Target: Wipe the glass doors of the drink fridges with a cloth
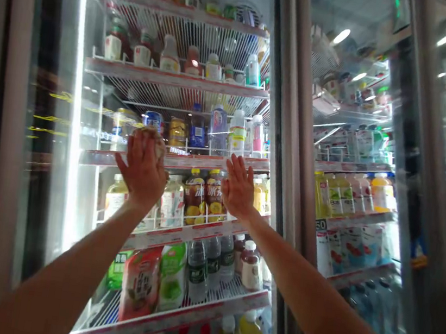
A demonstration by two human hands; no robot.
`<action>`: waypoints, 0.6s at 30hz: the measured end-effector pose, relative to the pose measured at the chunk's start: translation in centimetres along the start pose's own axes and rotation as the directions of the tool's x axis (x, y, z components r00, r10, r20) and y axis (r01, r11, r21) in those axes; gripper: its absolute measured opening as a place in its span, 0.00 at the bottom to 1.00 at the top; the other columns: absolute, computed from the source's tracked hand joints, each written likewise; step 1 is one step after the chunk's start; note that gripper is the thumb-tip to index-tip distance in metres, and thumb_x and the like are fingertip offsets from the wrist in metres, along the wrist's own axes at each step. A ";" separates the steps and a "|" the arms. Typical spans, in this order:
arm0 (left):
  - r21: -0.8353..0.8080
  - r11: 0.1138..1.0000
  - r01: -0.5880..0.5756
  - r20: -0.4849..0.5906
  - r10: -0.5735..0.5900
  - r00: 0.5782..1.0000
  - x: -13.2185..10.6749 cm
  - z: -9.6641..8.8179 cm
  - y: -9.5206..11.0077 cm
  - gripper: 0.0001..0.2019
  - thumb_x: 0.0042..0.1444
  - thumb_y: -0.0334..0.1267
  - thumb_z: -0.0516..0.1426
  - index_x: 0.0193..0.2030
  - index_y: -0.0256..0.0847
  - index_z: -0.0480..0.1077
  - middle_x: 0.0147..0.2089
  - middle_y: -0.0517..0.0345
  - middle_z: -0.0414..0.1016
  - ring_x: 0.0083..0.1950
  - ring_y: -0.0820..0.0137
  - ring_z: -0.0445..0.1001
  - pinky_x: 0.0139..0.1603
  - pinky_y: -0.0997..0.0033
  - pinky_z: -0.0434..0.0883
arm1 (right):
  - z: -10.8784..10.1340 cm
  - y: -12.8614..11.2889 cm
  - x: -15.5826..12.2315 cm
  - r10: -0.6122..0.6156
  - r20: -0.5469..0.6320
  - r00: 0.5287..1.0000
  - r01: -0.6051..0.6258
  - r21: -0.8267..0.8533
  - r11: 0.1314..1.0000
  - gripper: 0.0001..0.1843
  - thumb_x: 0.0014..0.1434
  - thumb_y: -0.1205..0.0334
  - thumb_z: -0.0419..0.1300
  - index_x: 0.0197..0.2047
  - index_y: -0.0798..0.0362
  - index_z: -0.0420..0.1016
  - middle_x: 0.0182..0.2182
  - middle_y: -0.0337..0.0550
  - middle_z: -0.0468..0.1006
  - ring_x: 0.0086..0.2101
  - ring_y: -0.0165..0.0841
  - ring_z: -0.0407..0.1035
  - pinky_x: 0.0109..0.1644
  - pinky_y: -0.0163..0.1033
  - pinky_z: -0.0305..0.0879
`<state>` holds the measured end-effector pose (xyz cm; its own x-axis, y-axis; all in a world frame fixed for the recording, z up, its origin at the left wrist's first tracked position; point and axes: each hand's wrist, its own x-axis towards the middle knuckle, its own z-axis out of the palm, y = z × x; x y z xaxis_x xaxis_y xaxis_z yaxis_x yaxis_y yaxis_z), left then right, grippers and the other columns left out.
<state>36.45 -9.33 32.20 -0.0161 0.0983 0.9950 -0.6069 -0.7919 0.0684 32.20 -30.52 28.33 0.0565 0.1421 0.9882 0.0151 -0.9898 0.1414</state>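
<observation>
My left hand [143, 165] is raised against the glass door [45, 176] of a lit drinks fridge, its palm over a crumpled, light-coloured cloth [160, 147]. Part of the cloth shows above and to the right of the fingers; the rest is hidden under the hand. To the right, my right hand [239, 188] lies flat with fingers stretched out, apparently on the same pane, and nothing is in it. Behind the glass, between the hands, stand dark bottles with yellow caps [194, 196].
Wire shelves [177, 77] of bottles, cans and pouches fill the fridge behind the pane. A metal door frame [292, 143] runs down right of my right hand. Beyond it is another glass-fronted section with juice bottles [337, 193]. A person [416, 214] is dimly visible at far right.
</observation>
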 end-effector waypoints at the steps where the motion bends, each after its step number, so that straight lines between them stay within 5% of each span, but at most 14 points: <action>1: -0.001 1.000 -0.030 0.021 0.030 0.999 -0.4 0.1 0.3 0.26 0.59 0.39 0.47 0.65 0.41 0.54 0.70 0.47 0.47 0.70 0.53 0.45 0.68 0.39 0.41 | 0.1 -0.6 0.1 -0.004 0.008 1.000 0.004 0.006 1.000 0.27 0.63 0.59 0.41 0.63 0.57 0.56 0.66 0.47 0.55 0.66 0.36 0.44 0.68 0.50 0.40; 6: -0.009 0.956 -0.292 0.172 0.289 0.942 -2.1 0.2 0.3 0.22 0.60 0.37 0.45 0.61 0.39 0.61 0.67 0.48 0.55 0.69 0.60 0.50 0.69 0.45 0.42 | 0.6 -2.7 0.7 -0.052 0.053 0.997 0.052 0.015 0.999 0.27 0.64 0.58 0.42 0.64 0.57 0.56 0.66 0.47 0.54 0.66 0.37 0.44 0.68 0.52 0.41; 10: 0.103 0.993 -0.054 0.009 0.053 0.999 -0.6 -2.4 -4.8 0.25 0.59 0.39 0.47 0.62 0.34 0.59 0.68 0.42 0.52 0.69 0.55 0.50 0.66 0.39 0.43 | 0.9 -2.9 0.6 -0.059 0.052 0.997 0.059 0.010 0.998 0.27 0.63 0.59 0.43 0.65 0.56 0.54 0.66 0.46 0.52 0.66 0.36 0.43 0.68 0.52 0.41; 13: 0.107 0.981 0.162 -0.122 -0.149 0.981 0.3 -3.7 -7.1 0.27 0.58 0.39 0.47 0.63 0.30 0.56 0.69 0.37 0.48 0.69 0.49 0.47 0.63 0.33 0.44 | 1.1 -2.8 0.4 -0.053 0.028 0.998 0.052 0.024 0.998 0.28 0.63 0.59 0.43 0.66 0.54 0.51 0.66 0.45 0.52 0.66 0.37 0.41 0.68 0.53 0.40; 15: 0.095 0.984 0.150 -0.091 -0.141 0.986 -0.2 -3.4 -6.4 0.27 0.58 0.39 0.47 0.63 0.30 0.56 0.69 0.37 0.47 0.70 0.49 0.46 0.65 0.36 0.44 | 1.2 -2.8 0.3 -0.053 0.013 0.999 0.053 0.036 0.998 0.29 0.63 0.59 0.42 0.67 0.53 0.49 0.66 0.45 0.53 0.66 0.37 0.41 0.68 0.54 0.40; 18: 0.051 0.995 -0.088 0.088 0.083 0.993 -1.9 -1.7 -3.1 0.24 0.59 0.40 0.46 0.62 0.38 0.60 0.68 0.46 0.52 0.70 0.58 0.49 0.68 0.47 0.43 | 1.3 -2.8 0.2 -0.072 0.005 0.997 0.072 0.039 0.997 0.28 0.64 0.59 0.41 0.66 0.54 0.50 0.66 0.46 0.54 0.66 0.37 0.43 0.68 0.54 0.40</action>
<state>36.99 -6.07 30.01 0.0030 -0.0212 0.9998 -0.5617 -0.8272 -0.0159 33.42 -27.71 28.03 0.0604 0.2133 0.9751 0.0582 -0.9760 0.2099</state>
